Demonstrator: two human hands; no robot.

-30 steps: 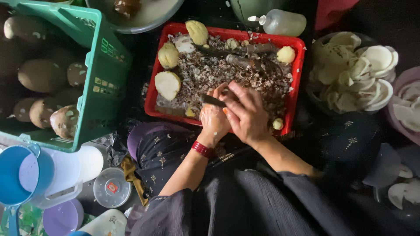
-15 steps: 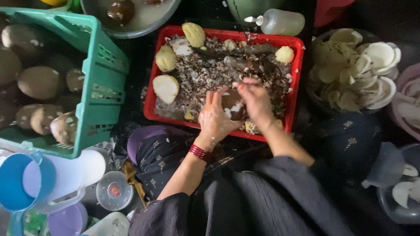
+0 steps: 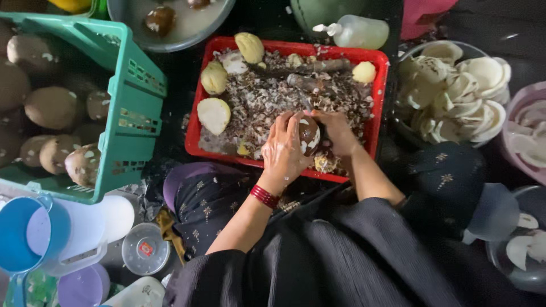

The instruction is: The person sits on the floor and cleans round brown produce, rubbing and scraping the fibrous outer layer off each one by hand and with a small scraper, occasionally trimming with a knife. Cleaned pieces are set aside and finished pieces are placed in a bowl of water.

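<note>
My left hand (image 3: pixel 284 149) cups a brown, partly peeled round root (image 3: pixel 309 135) over the red tray (image 3: pixel 193 132). My right hand (image 3: pixel 336 132) closes on the same root from the right side; whether it also grips a knife is hidden. A red bangle (image 3: pixel 264 196) sits on my left wrist. The tray is full of brown peelings (image 3: pixel 259 102), with several pale peeled pieces (image 3: pixel 214 115) along its left and far edges.
A green crate (image 3: pixel 132 108) of unpeeled brown roots (image 3: pixel 52 107) stands at left. A bowl of white slices (image 3: pixel 460 96) sits at right, a plastic bottle (image 3: pixel 355 30) beyond the tray. Blue and white containers (image 3: pixel 40 233) lie at lower left.
Both hands moved from a spot low in the tray, parted briefly among the peelings, then came together around the brown root, lifted slightly above the peelings.
</note>
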